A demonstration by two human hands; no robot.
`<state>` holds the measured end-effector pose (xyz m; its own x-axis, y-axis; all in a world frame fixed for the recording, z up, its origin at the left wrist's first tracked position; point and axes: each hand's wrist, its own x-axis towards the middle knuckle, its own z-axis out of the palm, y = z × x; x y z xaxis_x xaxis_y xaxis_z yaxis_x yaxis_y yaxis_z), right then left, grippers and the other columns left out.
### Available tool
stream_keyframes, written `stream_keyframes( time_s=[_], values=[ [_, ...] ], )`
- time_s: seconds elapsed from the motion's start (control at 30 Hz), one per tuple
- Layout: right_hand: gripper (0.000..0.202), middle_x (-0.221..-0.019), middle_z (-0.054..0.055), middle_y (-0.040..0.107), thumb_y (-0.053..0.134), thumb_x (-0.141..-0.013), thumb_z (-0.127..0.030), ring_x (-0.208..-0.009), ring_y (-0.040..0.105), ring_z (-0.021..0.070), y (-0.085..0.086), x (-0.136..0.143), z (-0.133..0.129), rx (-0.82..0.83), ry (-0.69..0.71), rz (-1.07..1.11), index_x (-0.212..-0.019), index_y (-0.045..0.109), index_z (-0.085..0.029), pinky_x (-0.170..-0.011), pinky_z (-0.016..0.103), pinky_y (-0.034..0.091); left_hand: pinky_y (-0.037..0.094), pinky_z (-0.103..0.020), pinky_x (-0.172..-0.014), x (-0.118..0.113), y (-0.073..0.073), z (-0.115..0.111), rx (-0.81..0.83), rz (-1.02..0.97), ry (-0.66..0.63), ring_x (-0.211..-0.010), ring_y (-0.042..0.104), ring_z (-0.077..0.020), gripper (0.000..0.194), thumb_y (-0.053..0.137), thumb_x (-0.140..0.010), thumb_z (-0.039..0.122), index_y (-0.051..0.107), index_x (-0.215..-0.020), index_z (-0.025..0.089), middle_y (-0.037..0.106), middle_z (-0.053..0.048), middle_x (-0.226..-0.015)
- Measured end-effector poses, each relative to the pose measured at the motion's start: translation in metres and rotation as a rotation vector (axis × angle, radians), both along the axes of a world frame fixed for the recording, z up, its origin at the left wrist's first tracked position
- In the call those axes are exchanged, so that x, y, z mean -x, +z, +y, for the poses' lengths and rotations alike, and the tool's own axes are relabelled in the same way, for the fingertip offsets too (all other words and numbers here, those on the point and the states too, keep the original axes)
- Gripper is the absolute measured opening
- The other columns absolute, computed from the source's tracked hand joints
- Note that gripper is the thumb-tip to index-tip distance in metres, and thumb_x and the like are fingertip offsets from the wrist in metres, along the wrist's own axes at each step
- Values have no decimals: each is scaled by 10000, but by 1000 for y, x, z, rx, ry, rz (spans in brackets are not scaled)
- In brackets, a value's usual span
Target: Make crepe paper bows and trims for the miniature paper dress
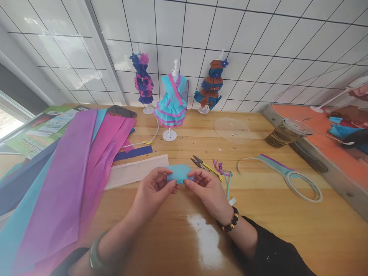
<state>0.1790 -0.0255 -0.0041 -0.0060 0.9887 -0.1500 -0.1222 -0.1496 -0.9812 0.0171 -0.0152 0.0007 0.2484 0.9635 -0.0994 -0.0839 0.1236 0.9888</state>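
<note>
L hand [156,182] & R hand [205,188] each pinching an end of a lt-blue crepe-paper piece [180,173] btwn thumb & fingers, over wood table [161,237]. Thread snips [205,166] just beyond R hand, w/ purple/blue scraps [220,168] alongside; white strip [135,172] nr L hand. Farther back, 3 dressed mini mannequins [174,103]; tape roll [297,194] off to R.

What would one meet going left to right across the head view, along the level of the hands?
Purple sheet → left hand → small light-blue piece → right hand → white tape roll.
</note>
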Motion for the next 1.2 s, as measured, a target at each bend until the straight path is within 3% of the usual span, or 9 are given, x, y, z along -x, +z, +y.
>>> stream_keyframes(
  time_s=[0.17,0.53,0.8,1.2],
  values=[
    [251,-627,-43,530,711,-635,-312,-589,490,84,0,2,-1,-15,-3,-29,-767,548,-174,-574,215,389,480,-247,-620,-4,-1,-1,5,33,-18,-635,605,-121,361,677,-688,237,482,-987,186,647,12,-711],
    [198,-704,-6,601,670,-694,-296,-656,532,105,-5,2,-3,-70,87,-35,-835,599,-176,-622,240,428,482,-257,-620,-1,-2,0,-18,115,41,-621,591,-129,369,668,-687,282,511,-1003,175,633,16,-671],
    [189,-748,11,646,675,-685,-335,-680,567,120,-6,-1,0,-31,46,-26,-785,651,-176,-674,262,442,476,-254,-611,0,-1,0,-13,137,61,-624,608,-138,370,662,-684,276,510,-1007,176,640,14,-672],
    [215,-656,-19,608,704,-656,-317,-592,566,97,-1,0,1,-15,14,28,-781,603,-174,-626,242,454,483,-258,-625,0,-2,1,6,131,42,-620,614,-139,376,666,-677,268,512,-1006,172,644,11,-670]
  ],
)
